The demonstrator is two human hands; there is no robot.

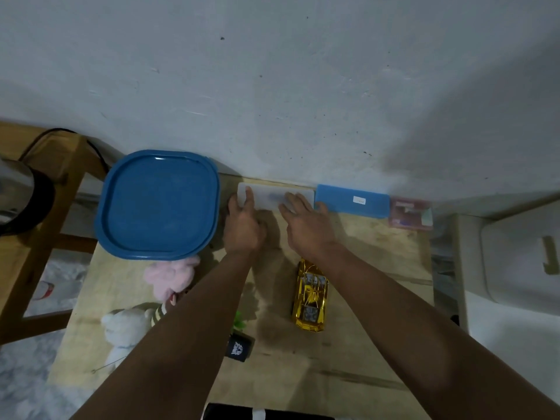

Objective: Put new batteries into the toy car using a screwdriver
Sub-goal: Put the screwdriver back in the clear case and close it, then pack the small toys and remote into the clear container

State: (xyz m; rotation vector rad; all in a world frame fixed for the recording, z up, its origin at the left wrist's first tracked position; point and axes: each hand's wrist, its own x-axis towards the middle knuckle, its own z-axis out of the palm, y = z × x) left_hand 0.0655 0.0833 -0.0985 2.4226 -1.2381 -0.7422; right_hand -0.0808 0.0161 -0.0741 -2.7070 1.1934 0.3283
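Note:
A gold toy car point(310, 295) lies on the wooden table point(363, 344), under my right forearm. At the back of the table, against the wall, lies a flat translucent white case point(266, 197). My left hand point(242, 222) holds the case's left end, with a finger laid over its top. My right hand point(306, 222) rests on the case's right part, fingers stretched over it. No screwdriver or batteries show in view; the contents of the case are blurred.
A large blue lidded container point(157, 204) stands at the back left. A blue case point(353, 201) and a pink case point(410, 214) lie right of the white one. Pink plush point(172, 275), white plush point(124, 331) and a black remote point(239, 348) lie near the left.

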